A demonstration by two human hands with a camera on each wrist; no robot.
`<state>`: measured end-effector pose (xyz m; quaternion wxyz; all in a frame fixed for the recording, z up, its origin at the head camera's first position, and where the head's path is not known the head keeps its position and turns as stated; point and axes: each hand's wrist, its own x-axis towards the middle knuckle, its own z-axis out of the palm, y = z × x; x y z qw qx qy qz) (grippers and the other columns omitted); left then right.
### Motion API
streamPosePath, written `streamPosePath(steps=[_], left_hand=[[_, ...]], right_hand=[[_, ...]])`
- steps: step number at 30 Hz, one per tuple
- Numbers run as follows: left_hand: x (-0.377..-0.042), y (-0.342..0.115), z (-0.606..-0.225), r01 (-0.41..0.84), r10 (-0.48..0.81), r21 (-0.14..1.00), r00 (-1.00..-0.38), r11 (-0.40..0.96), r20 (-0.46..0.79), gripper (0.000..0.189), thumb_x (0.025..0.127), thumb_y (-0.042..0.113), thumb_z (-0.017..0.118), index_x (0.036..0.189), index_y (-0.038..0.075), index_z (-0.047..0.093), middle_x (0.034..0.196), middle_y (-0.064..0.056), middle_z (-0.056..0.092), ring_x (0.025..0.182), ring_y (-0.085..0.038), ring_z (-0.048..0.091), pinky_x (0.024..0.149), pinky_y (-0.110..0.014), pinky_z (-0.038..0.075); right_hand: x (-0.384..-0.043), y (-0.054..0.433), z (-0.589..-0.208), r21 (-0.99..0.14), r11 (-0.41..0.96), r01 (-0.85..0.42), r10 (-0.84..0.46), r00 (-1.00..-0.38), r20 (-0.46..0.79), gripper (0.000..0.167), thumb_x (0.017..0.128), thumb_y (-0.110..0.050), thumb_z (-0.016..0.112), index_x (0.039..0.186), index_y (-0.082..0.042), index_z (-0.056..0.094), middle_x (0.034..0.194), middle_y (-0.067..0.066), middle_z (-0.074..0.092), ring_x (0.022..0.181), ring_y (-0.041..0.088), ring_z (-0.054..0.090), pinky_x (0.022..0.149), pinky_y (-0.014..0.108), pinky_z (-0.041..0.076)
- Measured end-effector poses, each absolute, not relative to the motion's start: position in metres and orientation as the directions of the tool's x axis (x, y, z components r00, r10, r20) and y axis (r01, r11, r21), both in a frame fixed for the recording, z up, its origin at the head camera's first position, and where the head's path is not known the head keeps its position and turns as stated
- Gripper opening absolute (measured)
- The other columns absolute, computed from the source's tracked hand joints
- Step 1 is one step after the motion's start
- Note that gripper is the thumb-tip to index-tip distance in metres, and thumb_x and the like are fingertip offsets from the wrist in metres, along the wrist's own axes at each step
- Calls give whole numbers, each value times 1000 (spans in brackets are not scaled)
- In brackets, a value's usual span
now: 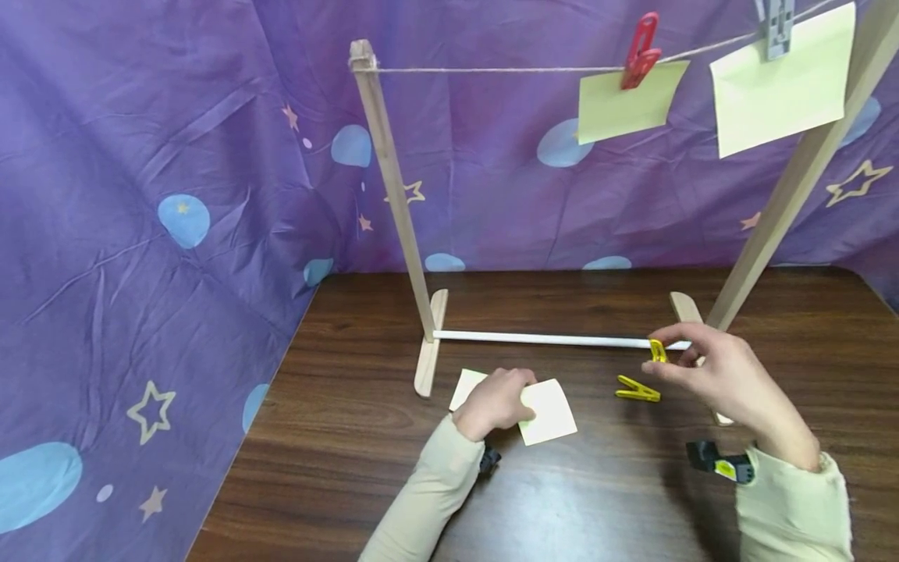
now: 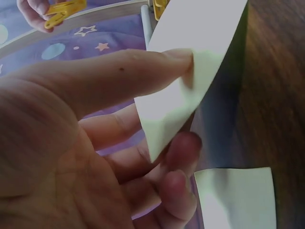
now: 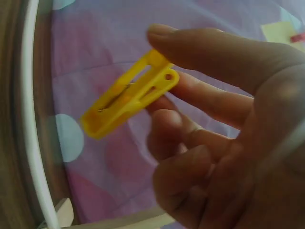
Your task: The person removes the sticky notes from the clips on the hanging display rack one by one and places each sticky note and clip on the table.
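Between thumb and fingers, my left hand [image 1: 495,402] pinches a pale yellow sticky note [image 1: 549,412] just above the table. Another sticky note [image 2: 237,198] lies on the wood beside that hand, partly covered by it in the head view. My right hand [image 1: 730,375] holds a yellow clothespin [image 3: 128,95] by its handle end, raised near the right post of a wooden stand. Below it on the table lies a second yellow clothespin [image 1: 637,389].
A string [image 1: 492,70] runs between the stand's left post [image 1: 393,187] and right post [image 1: 794,187]. A red clothespin [image 1: 641,53] and a grey clothespin [image 1: 779,30] clip notes onto it. A white rod [image 1: 541,339] joins the feet. Purple cloth [image 1: 477,203] hangs behind.
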<state>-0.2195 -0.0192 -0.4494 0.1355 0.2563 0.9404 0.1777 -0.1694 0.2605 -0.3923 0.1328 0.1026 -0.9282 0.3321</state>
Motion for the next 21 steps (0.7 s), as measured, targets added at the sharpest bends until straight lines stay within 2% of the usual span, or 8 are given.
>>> streamPosePath(steps=[6,11,14,21], left_hand=[[-218,-17,-452,454,523,349,-841,820,-137,34,71,13,78,103,12,66,90,0,69,72,-11,57,57,-21,43],[-216,-15,-451,457,514,317,-848,831,-126,39,70,13,78,108,12,66,98,-2,70,82,-13,62,60,-23,46],[-215,-15,-452,458,509,296,-852,838,-122,41,70,12,77,109,13,66,99,-3,69,85,-14,62,60,-23,46],[-214,-15,-455,456,505,296,-855,839,-115,45,67,10,76,111,13,66,97,-4,65,81,-13,58,57,-22,44]], right_hand=[[-178,251,-403,-562,777,-283,-209,-958,194,30,76,-22,81,100,-10,68,77,-1,69,61,-5,52,55,22,42],[-181,244,-411,-566,772,-289,-270,-955,119,28,73,-21,82,93,-9,66,78,-3,69,63,-4,55,58,22,43],[-183,241,-414,-548,788,-281,-281,-956,86,27,72,-21,82,90,-9,66,76,-4,68,66,1,56,61,24,44],[-185,233,-419,-494,824,-277,-311,-950,13,28,67,-26,83,84,-11,67,76,-4,66,70,10,57,62,29,43]])
